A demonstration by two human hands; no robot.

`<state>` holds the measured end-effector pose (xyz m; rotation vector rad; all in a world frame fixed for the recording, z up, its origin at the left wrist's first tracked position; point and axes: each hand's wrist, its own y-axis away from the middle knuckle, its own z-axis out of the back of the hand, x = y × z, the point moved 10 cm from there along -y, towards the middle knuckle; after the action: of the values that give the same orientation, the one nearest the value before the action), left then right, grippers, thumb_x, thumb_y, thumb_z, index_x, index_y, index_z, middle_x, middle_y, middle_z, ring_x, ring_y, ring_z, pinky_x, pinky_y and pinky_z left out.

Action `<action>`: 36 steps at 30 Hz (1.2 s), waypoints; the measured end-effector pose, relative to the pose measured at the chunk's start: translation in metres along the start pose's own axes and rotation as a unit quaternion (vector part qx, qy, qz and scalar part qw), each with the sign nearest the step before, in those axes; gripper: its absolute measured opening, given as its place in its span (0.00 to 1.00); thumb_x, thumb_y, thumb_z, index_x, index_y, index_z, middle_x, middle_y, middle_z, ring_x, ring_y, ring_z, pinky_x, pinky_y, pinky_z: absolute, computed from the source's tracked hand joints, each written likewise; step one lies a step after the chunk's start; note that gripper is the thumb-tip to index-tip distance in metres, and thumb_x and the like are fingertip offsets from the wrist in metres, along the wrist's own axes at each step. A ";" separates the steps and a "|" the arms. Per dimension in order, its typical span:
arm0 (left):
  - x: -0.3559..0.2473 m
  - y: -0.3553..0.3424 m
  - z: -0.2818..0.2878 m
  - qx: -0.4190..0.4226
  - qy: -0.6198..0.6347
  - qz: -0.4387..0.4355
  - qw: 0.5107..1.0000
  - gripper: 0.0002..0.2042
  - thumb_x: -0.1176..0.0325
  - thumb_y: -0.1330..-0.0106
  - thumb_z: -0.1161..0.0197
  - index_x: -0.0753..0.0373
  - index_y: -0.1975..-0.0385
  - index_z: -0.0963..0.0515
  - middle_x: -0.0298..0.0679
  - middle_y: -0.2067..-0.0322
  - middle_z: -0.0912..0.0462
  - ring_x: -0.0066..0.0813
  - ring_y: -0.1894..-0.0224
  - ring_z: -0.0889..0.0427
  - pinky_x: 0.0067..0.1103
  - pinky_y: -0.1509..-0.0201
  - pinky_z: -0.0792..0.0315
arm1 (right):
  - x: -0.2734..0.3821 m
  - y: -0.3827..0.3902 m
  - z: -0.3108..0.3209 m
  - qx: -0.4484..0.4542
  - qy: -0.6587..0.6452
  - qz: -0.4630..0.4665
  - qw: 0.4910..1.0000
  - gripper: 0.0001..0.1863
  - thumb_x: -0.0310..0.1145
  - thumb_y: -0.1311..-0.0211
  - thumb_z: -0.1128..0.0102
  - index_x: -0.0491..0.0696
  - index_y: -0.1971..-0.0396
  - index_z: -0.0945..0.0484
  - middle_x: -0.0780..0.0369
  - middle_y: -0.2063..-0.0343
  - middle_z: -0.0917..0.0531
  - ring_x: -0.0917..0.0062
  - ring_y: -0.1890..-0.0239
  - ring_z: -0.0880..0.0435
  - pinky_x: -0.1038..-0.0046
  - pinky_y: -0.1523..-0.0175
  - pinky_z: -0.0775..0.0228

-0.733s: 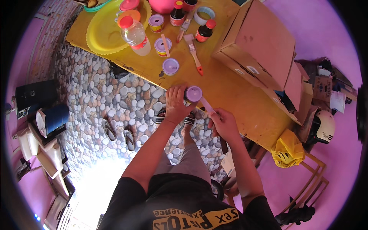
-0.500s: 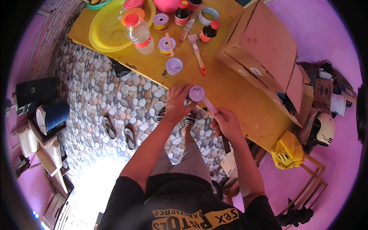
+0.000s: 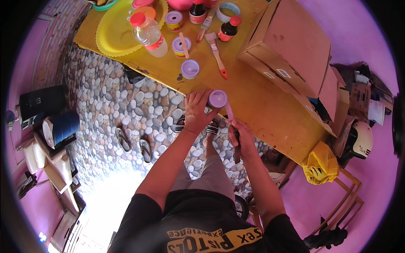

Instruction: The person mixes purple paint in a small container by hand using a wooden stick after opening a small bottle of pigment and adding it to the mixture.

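Note:
At the table's near edge my left hand (image 3: pixel 197 110) is wrapped round the side of a small round can (image 3: pixel 217 98) with a pale purple top. My right hand (image 3: pixel 241 135) grips a flat-bladed tool (image 3: pixel 229 111), whose blade looks pale purple and whose dark handle shows below the fist. The blade's far end meets the can's right rim; whether it sits under the lid or beside it, I cannot tell. Beyond stand a purple-topped tub (image 3: pixel 190 68), a can with a wooden stick (image 3: pixel 183 44) across it, and a paintbrush (image 3: pixel 216 57) with a red-tipped handle.
On the yellow table (image 3: pixel 270 126) a large cardboard box (image 3: pixel 291 46) fills the right. A clear red-capped bottle (image 3: pixel 147 36), yellow scalloped tray (image 3: pixel 107 38), dark bottles (image 3: pixel 229 29) and a tape roll (image 3: pixel 228 12) stand farther back. A yellow bag (image 3: pixel 319 164) hangs by the right corner.
My right hand has moved left and slightly down, turning the tool's blade more upright against the can's rim. My left hand keeps its hold on the can.

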<state>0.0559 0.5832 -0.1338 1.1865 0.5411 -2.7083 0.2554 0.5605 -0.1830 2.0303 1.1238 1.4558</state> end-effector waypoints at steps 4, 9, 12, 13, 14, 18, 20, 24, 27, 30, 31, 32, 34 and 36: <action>-0.003 0.004 0.001 -0.029 -0.018 0.003 0.999 0.32 0.59 0.48 0.21 0.61 0.42 0.23 0.40 0.48 0.21 0.44 0.43 0.24 0.43 0.34 0.36 | 0.005 0.005 -0.006 -0.038 0.059 0.042 0.997 0.15 0.37 0.22 0.45 0.42 0.50 0.17 0.64 0.80 0.21 0.85 0.88 0.32 0.80 0.81 0.40; 0.000 0.005 -0.001 -0.033 -0.026 0.013 0.999 0.33 0.58 0.47 0.21 0.61 0.42 0.25 0.42 0.48 0.22 0.46 0.43 0.25 0.43 0.33 0.37 | 0.048 0.025 -0.015 -0.070 0.249 0.027 0.966 0.15 0.39 0.21 0.45 0.43 0.51 0.17 0.64 0.79 0.19 0.85 0.88 0.28 0.80 0.81 0.37; 0.001 0.001 0.000 -0.006 -0.029 0.020 0.999 0.33 0.58 0.46 0.22 0.62 0.42 0.26 0.43 0.48 0.22 0.47 0.43 0.25 0.43 0.33 0.36 | 0.064 0.028 -0.018 -0.059 0.317 0.007 0.946 0.15 0.39 0.22 0.44 0.42 0.52 0.18 0.64 0.79 0.18 0.85 0.88 0.26 0.79 0.80 0.35; -0.001 -0.002 0.001 0.002 -0.008 0.016 1.000 0.32 0.58 0.46 0.22 0.62 0.41 0.26 0.43 0.48 0.22 0.48 0.43 0.25 0.43 0.34 0.36 | 0.067 0.027 -0.019 -0.055 0.338 -0.007 0.940 0.15 0.40 0.22 0.44 0.42 0.53 0.18 0.64 0.79 0.17 0.84 0.88 0.25 0.79 0.80 0.34; -0.002 -0.004 0.002 0.010 0.014 0.013 1.000 0.32 0.58 0.45 0.23 0.62 0.41 0.26 0.44 0.47 0.22 0.48 0.43 0.25 0.42 0.34 0.35 | 0.073 0.027 -0.021 -0.055 0.339 -0.006 0.939 0.15 0.40 0.22 0.44 0.42 0.53 0.18 0.64 0.79 0.17 0.84 0.88 0.25 0.79 0.80 0.34; -0.005 -0.009 0.009 0.038 0.010 -0.011 0.999 0.34 0.60 0.48 0.20 0.62 0.39 0.25 0.45 0.46 0.21 0.50 0.41 0.24 0.42 0.35 0.34 | 0.082 0.025 -0.026 -0.046 0.379 -0.018 0.924 0.15 0.39 0.22 0.45 0.42 0.54 0.18 0.64 0.79 0.17 0.84 0.88 0.25 0.79 0.81 0.34; -0.001 -0.009 0.006 0.059 0.024 -0.006 0.998 0.33 0.62 0.46 0.22 0.60 0.39 0.24 0.43 0.45 0.22 0.47 0.41 0.25 0.41 0.35 0.33 | 0.076 0.024 -0.026 -0.041 0.379 -0.021 0.924 0.15 0.39 0.22 0.45 0.42 0.54 0.18 0.64 0.79 0.18 0.84 0.88 0.25 0.79 0.81 0.34; -0.002 -0.008 0.006 0.034 0.032 -0.006 0.999 0.32 0.64 0.47 0.21 0.61 0.40 0.23 0.42 0.44 0.21 0.46 0.40 0.24 0.40 0.35 0.33 | 0.043 0.019 -0.017 -0.038 0.235 0.007 0.971 0.15 0.38 0.22 0.45 0.41 0.53 0.17 0.65 0.80 0.20 0.85 0.88 0.28 0.81 0.81 0.37; -0.001 -0.005 0.006 0.021 0.035 -0.005 0.999 0.32 0.64 0.47 0.20 0.63 0.40 0.23 0.44 0.44 0.20 0.48 0.40 0.24 0.41 0.33 0.34 | 0.021 0.016 -0.014 -0.038 0.135 0.008 0.990 0.15 0.37 0.22 0.46 0.41 0.53 0.17 0.65 0.80 0.21 0.85 0.88 0.31 0.82 0.81 0.39; 0.001 -0.004 0.006 0.020 0.045 -0.005 0.999 0.32 0.65 0.48 0.21 0.63 0.41 0.22 0.44 0.45 0.19 0.48 0.41 0.24 0.40 0.34 0.34 | 0.008 0.012 -0.014 -0.031 0.064 0.009 0.997 0.15 0.37 0.22 0.46 0.41 0.52 0.17 0.65 0.79 0.22 0.85 0.87 0.32 0.82 0.80 0.40; 0.000 -0.004 0.005 0.015 0.038 -0.006 0.999 0.31 0.65 0.48 0.21 0.63 0.41 0.22 0.44 0.45 0.19 0.47 0.41 0.24 0.40 0.35 0.34 | 0.006 0.012 -0.013 -0.027 0.038 0.011 0.999 0.15 0.37 0.22 0.46 0.41 0.52 0.17 0.65 0.79 0.22 0.85 0.87 0.33 0.83 0.80 0.40; 0.000 -0.003 0.004 0.011 0.031 -0.008 0.999 0.31 0.65 0.48 0.21 0.63 0.42 0.22 0.44 0.46 0.19 0.47 0.41 0.24 0.40 0.35 0.34 | 0.003 0.010 -0.013 -0.028 0.036 0.011 0.999 0.15 0.37 0.22 0.46 0.41 0.52 0.17 0.65 0.79 0.22 0.85 0.87 0.33 0.83 0.80 0.40; 0.000 -0.002 0.002 0.008 0.025 -0.004 1.000 0.31 0.65 0.48 0.21 0.62 0.41 0.22 0.44 0.46 0.19 0.47 0.41 0.24 0.40 0.36 0.34 | 0.000 0.008 -0.014 -0.012 -0.007 0.022 1.000 0.16 0.37 0.22 0.46 0.41 0.50 0.18 0.65 0.79 0.22 0.85 0.88 0.33 0.82 0.79 0.40; -0.002 0.000 0.000 0.003 0.020 0.000 1.000 0.31 0.64 0.48 0.21 0.62 0.41 0.22 0.44 0.46 0.19 0.47 0.41 0.24 0.40 0.36 0.35 | -0.009 0.003 -0.008 -0.005 -0.032 0.017 0.999 0.16 0.38 0.22 0.46 0.41 0.50 0.18 0.65 0.79 0.22 0.85 0.88 0.33 0.82 0.79 0.40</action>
<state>0.0572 0.5834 -0.1325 1.2454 0.5376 -2.6933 0.2477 0.5506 -0.1828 2.0828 1.0587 1.3986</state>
